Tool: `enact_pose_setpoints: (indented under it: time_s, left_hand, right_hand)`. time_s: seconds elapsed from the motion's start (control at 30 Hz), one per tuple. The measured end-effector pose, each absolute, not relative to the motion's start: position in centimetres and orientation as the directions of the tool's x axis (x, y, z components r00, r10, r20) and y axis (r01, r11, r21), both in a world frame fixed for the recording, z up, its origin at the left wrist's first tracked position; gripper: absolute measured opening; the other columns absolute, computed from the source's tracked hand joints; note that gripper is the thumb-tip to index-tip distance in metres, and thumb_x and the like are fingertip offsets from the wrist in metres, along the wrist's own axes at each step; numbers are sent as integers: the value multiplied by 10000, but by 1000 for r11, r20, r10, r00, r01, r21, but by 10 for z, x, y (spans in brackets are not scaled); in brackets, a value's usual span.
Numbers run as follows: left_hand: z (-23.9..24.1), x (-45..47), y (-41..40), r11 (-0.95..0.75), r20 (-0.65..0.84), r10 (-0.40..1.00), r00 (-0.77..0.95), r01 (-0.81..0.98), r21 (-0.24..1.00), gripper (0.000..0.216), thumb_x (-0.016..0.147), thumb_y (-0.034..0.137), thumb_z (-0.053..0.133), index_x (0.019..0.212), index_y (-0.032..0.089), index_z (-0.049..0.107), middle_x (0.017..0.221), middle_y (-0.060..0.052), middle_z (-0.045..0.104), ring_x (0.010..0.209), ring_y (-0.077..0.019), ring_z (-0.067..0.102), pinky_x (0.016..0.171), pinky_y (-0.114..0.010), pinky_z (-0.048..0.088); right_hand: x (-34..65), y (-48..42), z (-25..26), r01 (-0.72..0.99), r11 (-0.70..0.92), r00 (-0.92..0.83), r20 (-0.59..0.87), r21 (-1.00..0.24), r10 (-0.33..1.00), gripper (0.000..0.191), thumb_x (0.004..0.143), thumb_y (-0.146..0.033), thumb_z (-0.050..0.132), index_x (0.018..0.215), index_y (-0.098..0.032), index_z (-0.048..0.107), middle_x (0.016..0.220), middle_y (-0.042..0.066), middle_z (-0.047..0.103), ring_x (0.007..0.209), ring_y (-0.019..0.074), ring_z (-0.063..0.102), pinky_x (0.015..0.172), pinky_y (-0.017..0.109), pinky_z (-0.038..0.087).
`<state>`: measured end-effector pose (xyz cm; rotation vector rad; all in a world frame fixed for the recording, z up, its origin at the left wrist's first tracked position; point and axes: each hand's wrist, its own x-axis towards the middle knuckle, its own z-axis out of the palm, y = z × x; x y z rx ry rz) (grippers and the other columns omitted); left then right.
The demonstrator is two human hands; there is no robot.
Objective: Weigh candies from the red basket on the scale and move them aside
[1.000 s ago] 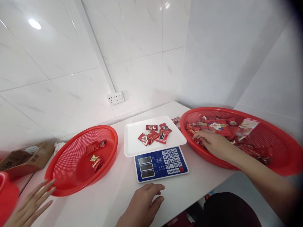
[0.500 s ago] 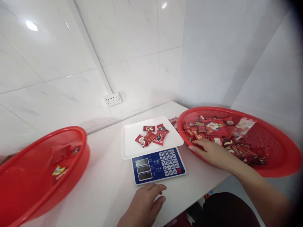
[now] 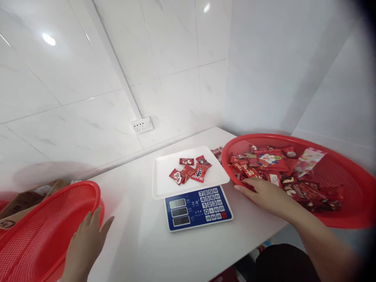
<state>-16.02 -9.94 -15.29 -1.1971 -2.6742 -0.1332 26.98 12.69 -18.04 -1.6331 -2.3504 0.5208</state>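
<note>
My right hand [image 3: 264, 192] lies palm down on the near rim of the big red basket [image 3: 352, 172] at the right, fingers stretched out and nothing visible in them. That basket holds a heap of red wrapped candies [image 3: 273, 164]. My left hand [image 3: 88, 239] is open at the lower left, its fingers against the rim of a second red basket [image 3: 44, 231], which is blurred. Between the baskets stands a blue scale [image 3: 198, 205] with a white tray [image 3: 164, 184] bearing several red candies [image 3: 190, 172].
Everything sits on a white counter in a tiled corner. A wall socket [image 3: 142, 125] is behind the scale. A cardboard box [image 3: 17, 203] lies at the far left behind the left basket. A few loose candies [image 3: 217, 150] lie between the tray and the right basket.
The left basket has moved from beside the scale to the lower left corner. My left hand went from in front of the scale to that basket's rim. My right hand drew back from the candies to the rim.
</note>
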Motion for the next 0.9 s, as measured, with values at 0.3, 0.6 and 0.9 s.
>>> enact_pose_setpoints:
  time_s: [0.3, 0.6, 0.9]
  left_hand:
    - [-146, -151, -89, 727, 184, 646, -740, 671, 147, 576, 869, 489, 274, 1242, 105, 484, 1095, -173, 625, 1021, -358, 547, 751, -439, 466]
    - [-156, -106, -75, 510, 162, 808, -567, 810, 289, 471, 851, 453, 370, 1164, 157, 561, 1102, -118, 632, 1079, -283, 535, 819, -392, 470]
    - [-147, -76, -53, 311, 143, 913, -381, 880, 358, 374, 874, 389, 389, 1159, 215, 557, 1166, -82, 619, 1107, -259, 533, 853, -400, 474]
  right_hand:
    - [270, 125, -176, 850, 308, -348, -15, -426, 938, 535, 815, -598, 371, 1003, -191, 663, 1099, 121, 660, 993, 307, 606, 761, 393, 481]
    - [270, 128, -181, 841, 312, -351, -6, -441, 936, 523, 809, -604, 378, 971, -202, 671, 1070, 116, 670, 972, 306, 615, 752, 394, 487]
    - [274, 133, -190, 820, 337, -371, 18, -463, 928, 524, 797, -626, 398, 940, -210, 683, 1044, 107, 684, 965, 330, 617, 748, 427, 497]
